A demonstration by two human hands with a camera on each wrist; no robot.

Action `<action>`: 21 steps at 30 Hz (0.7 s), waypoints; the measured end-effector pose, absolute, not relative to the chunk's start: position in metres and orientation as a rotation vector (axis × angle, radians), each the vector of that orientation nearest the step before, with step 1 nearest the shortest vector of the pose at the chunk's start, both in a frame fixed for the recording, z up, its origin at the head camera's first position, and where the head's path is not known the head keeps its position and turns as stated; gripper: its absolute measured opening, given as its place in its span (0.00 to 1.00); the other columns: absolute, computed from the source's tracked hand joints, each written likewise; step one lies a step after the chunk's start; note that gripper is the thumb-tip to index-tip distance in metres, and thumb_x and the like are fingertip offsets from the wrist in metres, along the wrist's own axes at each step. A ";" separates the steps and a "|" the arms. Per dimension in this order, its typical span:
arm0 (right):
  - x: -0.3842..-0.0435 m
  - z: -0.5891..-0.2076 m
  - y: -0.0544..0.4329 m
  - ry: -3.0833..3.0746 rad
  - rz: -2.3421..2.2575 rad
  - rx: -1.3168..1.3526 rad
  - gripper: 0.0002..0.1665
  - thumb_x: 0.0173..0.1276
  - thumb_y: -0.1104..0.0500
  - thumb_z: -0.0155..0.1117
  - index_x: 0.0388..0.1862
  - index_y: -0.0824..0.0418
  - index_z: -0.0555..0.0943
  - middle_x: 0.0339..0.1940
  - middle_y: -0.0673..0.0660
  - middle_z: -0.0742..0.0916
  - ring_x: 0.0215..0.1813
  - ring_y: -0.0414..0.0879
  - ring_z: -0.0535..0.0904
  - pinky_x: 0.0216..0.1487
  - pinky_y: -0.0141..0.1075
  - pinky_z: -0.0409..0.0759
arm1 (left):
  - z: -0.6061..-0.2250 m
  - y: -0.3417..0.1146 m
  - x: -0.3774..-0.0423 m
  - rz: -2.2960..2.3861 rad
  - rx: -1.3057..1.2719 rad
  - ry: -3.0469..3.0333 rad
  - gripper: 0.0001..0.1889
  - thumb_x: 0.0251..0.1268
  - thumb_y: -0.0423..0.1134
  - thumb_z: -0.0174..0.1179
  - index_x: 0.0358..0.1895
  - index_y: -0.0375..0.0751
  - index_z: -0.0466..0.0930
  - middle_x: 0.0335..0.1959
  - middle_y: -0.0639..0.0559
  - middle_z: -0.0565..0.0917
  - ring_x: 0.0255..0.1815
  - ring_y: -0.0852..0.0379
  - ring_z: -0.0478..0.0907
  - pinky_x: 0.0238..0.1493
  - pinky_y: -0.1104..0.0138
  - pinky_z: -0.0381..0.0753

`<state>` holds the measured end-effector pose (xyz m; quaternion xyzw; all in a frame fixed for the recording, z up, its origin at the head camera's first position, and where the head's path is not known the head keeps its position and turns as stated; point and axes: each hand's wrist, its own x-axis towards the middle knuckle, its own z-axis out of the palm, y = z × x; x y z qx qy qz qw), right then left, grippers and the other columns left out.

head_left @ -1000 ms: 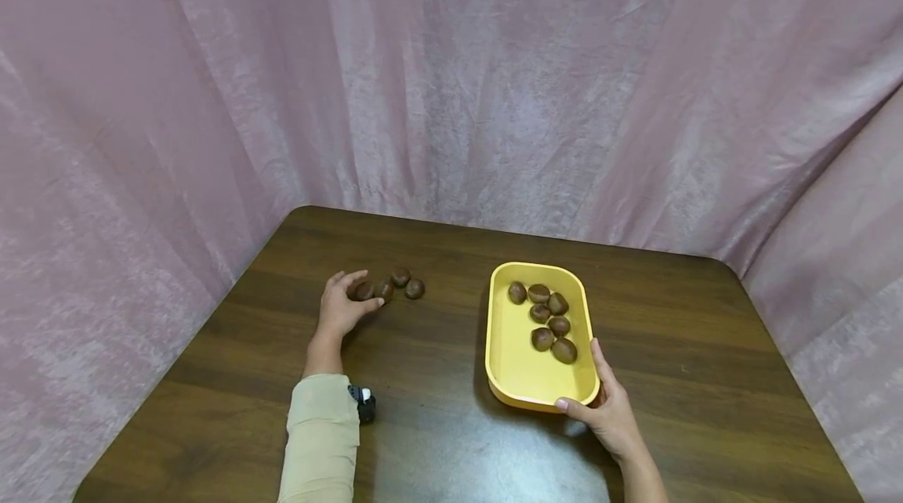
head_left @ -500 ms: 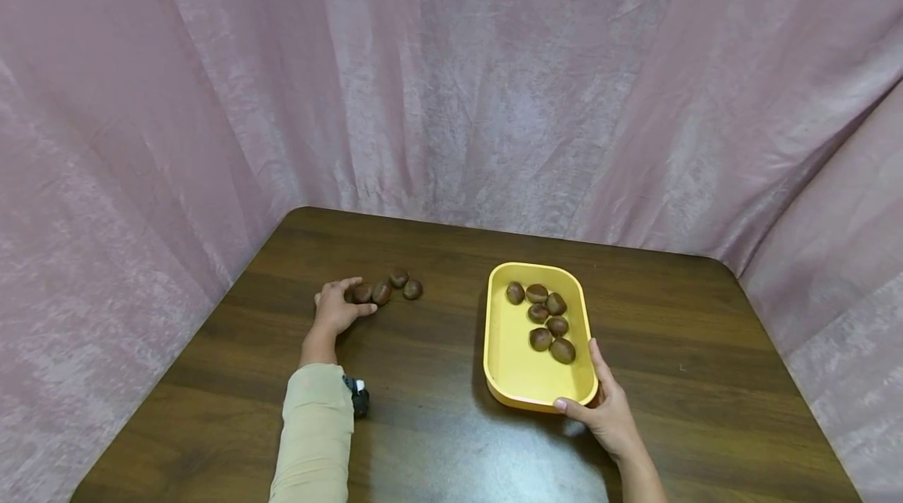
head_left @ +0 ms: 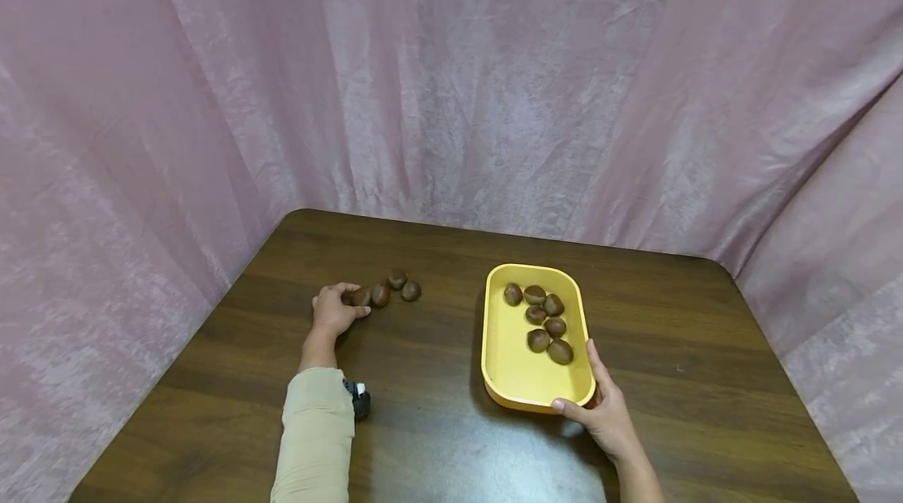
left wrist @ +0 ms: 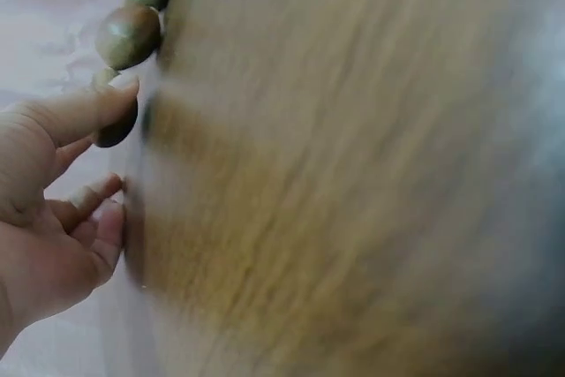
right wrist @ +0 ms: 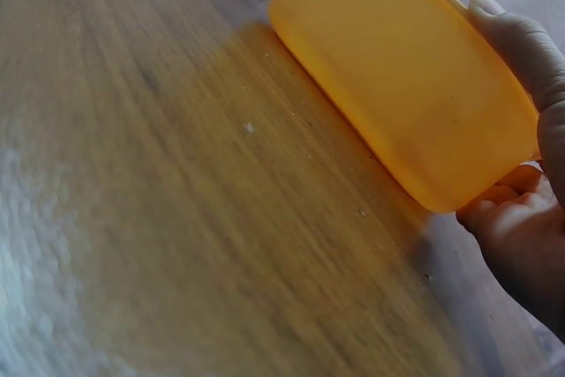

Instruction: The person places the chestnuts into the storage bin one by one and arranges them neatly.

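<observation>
My left hand (head_left: 334, 310) pinches the leftmost chestnut (head_left: 362, 297) of a short row, thumb on the near side and fingers on the far side. In the left wrist view the thumb covers part of that chestnut (left wrist: 117, 127). Right beside it lies a second chestnut (head_left: 381, 295), with two others, a rear chestnut (head_left: 397, 279) and a right-hand chestnut (head_left: 411, 291), close by. With the thumb on its rim and fingers around its side, my right hand (head_left: 605, 411) grips the near right corner of a yellow plastic tray (head_left: 509, 378). Several chestnuts (head_left: 538, 341) lie inside the tray.
Both the row and the tray are on a dark wooden table (head_left: 430, 362) with rounded far corners. Pink curtains (head_left: 451, 80) hang behind the table and along its sides. A small black device (head_left: 359, 400) is strapped at the left wrist.
My left hand has shifted a little left and its thumb has drawn in from the second chestnut to the leftmost one. The right hand keeps its grip on the tray.
</observation>
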<state>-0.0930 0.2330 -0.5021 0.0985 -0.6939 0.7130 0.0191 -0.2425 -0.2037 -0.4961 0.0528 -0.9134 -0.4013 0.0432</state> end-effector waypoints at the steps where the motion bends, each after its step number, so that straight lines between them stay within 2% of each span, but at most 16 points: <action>1: -0.093 -0.502 0.233 -2.153 2.215 0.302 0.64 0.49 0.79 0.67 0.75 0.60 0.37 0.70 0.74 0.52 0.57 0.58 0.71 0.49 0.36 0.75 | -0.495 -0.202 -0.240 -1.247 0.176 -2.781 0.24 0.52 0.36 0.68 0.54 0.33 0.76 0.55 0.32 0.70 0.58 0.34 0.59 0.58 0.49 0.53; 6: -0.092 -0.502 0.233 -2.148 2.215 0.301 0.64 0.49 0.79 0.67 0.75 0.59 0.38 0.71 0.73 0.52 0.57 0.57 0.72 0.49 0.36 0.75 | -0.492 -0.193 -0.229 -1.324 0.255 -2.733 0.25 0.53 0.37 0.68 0.55 0.36 0.75 0.55 0.34 0.71 0.59 0.35 0.60 0.60 0.49 0.56; 13: -0.092 -0.503 0.233 -2.156 2.212 0.310 0.64 0.50 0.79 0.67 0.75 0.58 0.38 0.72 0.72 0.48 0.58 0.58 0.70 0.49 0.36 0.76 | -0.487 -0.180 -0.216 -1.456 0.317 -2.679 0.24 0.52 0.33 0.68 0.55 0.36 0.74 0.52 0.36 0.74 0.55 0.40 0.68 0.55 0.50 0.66; 21: -0.093 -0.504 0.231 -2.163 2.206 0.305 0.64 0.50 0.78 0.67 0.75 0.59 0.37 0.72 0.72 0.48 0.60 0.56 0.69 0.50 0.36 0.75 | -0.479 -0.167 -0.212 -1.550 0.343 -2.608 0.25 0.48 0.30 0.69 0.53 0.37 0.76 0.49 0.37 0.77 0.54 0.41 0.69 0.55 0.51 0.66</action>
